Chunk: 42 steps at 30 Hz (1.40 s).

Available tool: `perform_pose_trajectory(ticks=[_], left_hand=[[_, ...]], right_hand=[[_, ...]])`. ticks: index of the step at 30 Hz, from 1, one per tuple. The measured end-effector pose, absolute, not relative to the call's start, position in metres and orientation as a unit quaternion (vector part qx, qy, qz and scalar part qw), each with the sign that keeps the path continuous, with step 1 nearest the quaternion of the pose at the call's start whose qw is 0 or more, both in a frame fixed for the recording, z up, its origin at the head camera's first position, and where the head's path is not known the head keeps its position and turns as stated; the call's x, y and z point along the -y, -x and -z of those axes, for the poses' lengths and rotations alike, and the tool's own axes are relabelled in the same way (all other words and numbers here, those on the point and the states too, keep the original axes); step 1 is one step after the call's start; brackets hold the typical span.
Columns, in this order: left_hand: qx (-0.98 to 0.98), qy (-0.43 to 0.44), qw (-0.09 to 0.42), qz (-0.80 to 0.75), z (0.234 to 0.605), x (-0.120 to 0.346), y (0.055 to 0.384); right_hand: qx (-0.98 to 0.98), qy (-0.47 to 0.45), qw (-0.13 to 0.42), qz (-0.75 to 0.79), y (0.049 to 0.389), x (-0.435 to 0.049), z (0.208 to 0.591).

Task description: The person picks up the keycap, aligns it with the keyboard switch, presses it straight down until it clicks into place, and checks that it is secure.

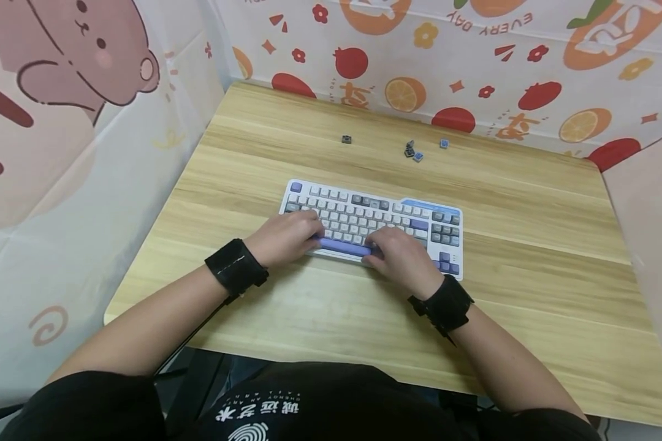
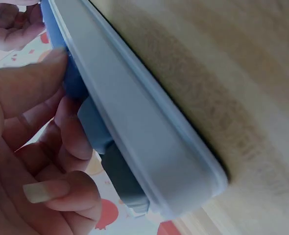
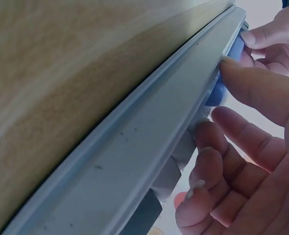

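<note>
1. Wooden table [image 1: 309,318]; keyboard [image 1: 358,214] on it, spacebar [image 1: 344,247] along its near edge.
2. Left hand [image 1: 289,237], right hand [image 1: 405,256] pinch spacebar's opposite ends.
3. Likely light, stiff, slick; best held by ends.

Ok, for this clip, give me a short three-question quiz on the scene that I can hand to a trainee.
1. Which key on the keyboard has the left hand at one end and the right hand at the other?
2. True or false: the small loose pieces lie between the keyboard and the person.
3. What colour is the left wristband? A) white B) black C) orange

Key:
1. The long purple key.
2. False; they lie beyond the keyboard, on the table.
3. B
</note>
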<state>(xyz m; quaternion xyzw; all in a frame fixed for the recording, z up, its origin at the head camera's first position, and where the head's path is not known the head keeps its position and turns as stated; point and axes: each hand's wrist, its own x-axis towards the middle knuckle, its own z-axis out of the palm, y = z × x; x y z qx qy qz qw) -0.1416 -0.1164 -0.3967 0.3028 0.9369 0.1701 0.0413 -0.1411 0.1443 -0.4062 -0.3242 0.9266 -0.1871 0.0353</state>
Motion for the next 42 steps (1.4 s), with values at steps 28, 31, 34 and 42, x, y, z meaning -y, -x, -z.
perform_pose_trajectory(ticks=[28, 31, 34, 42], left_hand=[[-0.933, -0.304, -0.016, -0.193, 0.399, 0.111, 0.138], [-0.932, -0.308, -0.017, -0.191, 0.399, 0.110, 0.139], [-0.929, -0.315, -0.025, -0.191, 0.400, 0.107, 0.139], [-0.932, -0.319, -0.038, -0.165, 0.400, 0.105, 0.134]], right_hand=[[-0.887, 0.427, -0.108, 0.137, 0.132, -0.147, 0.409], [-0.891, 0.420, -0.106, 0.137, 0.133, -0.147, 0.408], [-0.897, 0.410, -0.099, 0.136, 0.132, -0.149, 0.408], [-0.893, 0.415, -0.106, 0.137, 0.129, -0.151, 0.413]])
